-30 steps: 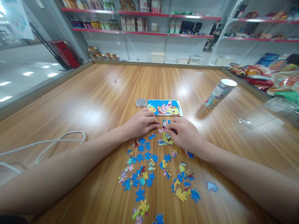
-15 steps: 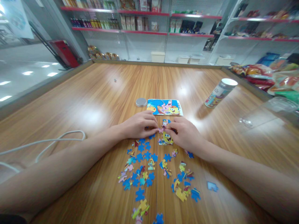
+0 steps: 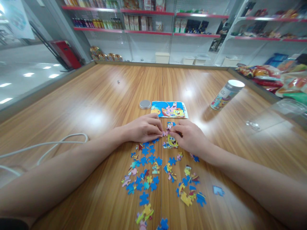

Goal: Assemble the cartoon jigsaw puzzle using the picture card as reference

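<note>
My left hand (image 3: 146,128) pinches a small pink puzzle piece (image 3: 165,134) at the left side of a partly joined puzzle section (image 3: 172,142) with a yellow cartoon face. From the other side, my right hand (image 3: 188,135) has its thumb and fingertips closed at the same joint, partly covering the section; what they grip is hidden. Loose puzzle pieces (image 3: 144,160), many of them blue, lie scattered below both hands. Just beyond the hands lies a picture card (image 3: 169,109) with pink and yellow cartoon figures on blue.
A round metal lid (image 3: 145,104) sits left of the card. A printed cardboard tube (image 3: 226,95) stands at the right, near a clear plastic container (image 3: 283,111). White cable (image 3: 64,140) lies at the left. Snack bags (image 3: 268,76) and shelves (image 3: 148,32) are beyond the table (image 3: 107,91).
Both hands stay at the same joint, almost still. The pink piece and the loose pieces show no clear movement; the whole view shifts very slightly.
</note>
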`<action>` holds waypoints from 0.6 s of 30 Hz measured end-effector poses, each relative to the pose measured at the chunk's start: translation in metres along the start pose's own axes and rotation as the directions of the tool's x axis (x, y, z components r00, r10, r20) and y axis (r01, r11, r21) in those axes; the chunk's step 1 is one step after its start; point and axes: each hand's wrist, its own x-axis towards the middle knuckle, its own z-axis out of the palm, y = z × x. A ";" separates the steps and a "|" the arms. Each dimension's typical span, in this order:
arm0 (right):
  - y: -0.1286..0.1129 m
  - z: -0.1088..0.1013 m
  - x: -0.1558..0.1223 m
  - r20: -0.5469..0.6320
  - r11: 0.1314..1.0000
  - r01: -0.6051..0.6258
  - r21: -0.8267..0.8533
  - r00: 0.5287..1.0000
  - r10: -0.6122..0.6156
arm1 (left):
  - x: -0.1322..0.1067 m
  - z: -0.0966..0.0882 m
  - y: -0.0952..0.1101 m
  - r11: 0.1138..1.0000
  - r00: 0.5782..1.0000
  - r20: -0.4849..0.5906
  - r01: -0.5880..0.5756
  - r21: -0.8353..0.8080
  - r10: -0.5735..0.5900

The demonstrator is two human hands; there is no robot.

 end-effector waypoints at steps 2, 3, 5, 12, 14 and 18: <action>0.000 0.000 0.000 0.004 1.000 -0.001 0.002 1.000 0.001 | 0.000 -0.001 0.001 1.000 1.000 0.001 -0.010 -0.005 0.010; 0.000 0.000 0.000 0.004 1.000 -0.001 0.003 1.000 0.001 | 0.001 -0.001 0.001 1.000 1.000 0.005 -0.011 -0.005 0.011; 0.000 0.000 0.000 0.004 1.000 0.001 0.008 1.000 -0.001 | 0.001 -0.002 0.002 1.000 1.000 0.017 -0.003 -0.002 0.003; 0.000 -0.001 0.001 -0.003 1.000 0.006 0.013 1.000 -0.006 | 0.004 -0.004 0.004 1.000 0.999 0.036 0.009 0.007 -0.009; 0.000 0.000 0.001 -0.006 1.000 0.007 0.017 1.000 -0.007 | 0.004 -0.004 0.004 1.000 0.999 0.037 0.008 0.008 -0.009; 0.001 0.001 0.000 -0.051 0.998 0.034 0.045 0.998 -0.032 | 0.003 -0.003 0.003 1.000 0.999 0.048 0.017 0.011 -0.017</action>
